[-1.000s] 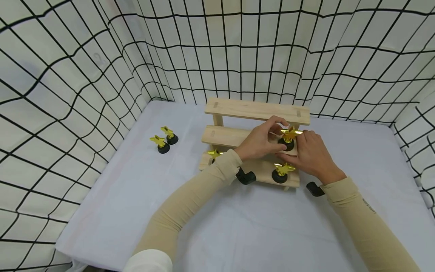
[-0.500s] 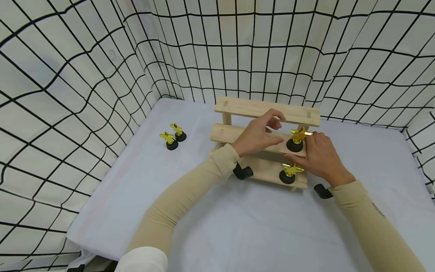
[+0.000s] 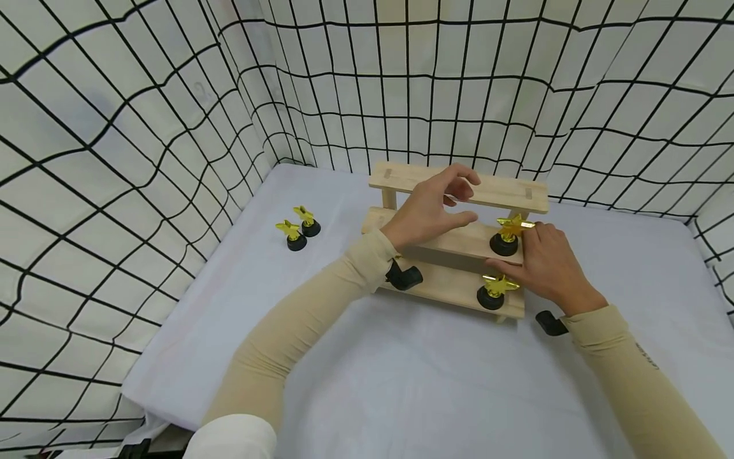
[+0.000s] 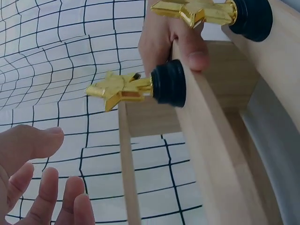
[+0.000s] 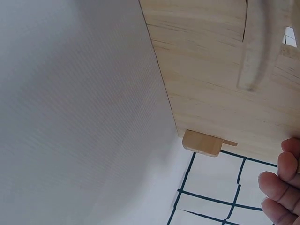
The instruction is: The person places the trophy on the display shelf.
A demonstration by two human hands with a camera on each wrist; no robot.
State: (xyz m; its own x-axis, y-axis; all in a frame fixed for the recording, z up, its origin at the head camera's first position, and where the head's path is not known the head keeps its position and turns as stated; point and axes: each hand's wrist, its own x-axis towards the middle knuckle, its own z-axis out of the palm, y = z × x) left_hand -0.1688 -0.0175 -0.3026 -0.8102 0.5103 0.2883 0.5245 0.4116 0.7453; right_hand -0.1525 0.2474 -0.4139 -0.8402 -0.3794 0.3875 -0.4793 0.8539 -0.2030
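A light wooden three-step stand (image 3: 441,280) stands on the white-covered table. On the right end of its middle board stands a gold star trophy (image 3: 504,236) with a black base; another star trophy (image 3: 493,292) stands below it on the lowest board. My right hand (image 3: 547,264) grips the middle board's right end, thumb along the front edge, as the left wrist view also shows. My left hand (image 3: 432,207) hovers over the boards left of the upper trophy, fingers spread and holding nothing. The left forearm hides the lowest board's left end.
Two more star trophies, one nearer (image 3: 295,237) and one farther (image 3: 308,221), stand on the table (image 3: 241,306) left of the stand. Black netting (image 3: 401,83) over pale walls encloses the table's back and sides. A black bent piece sits by each wrist.
My left hand has let go of the trophy on the middle board and drawn back up and left. The right hand keeps its grip on the board. The head view has shifted slightly.
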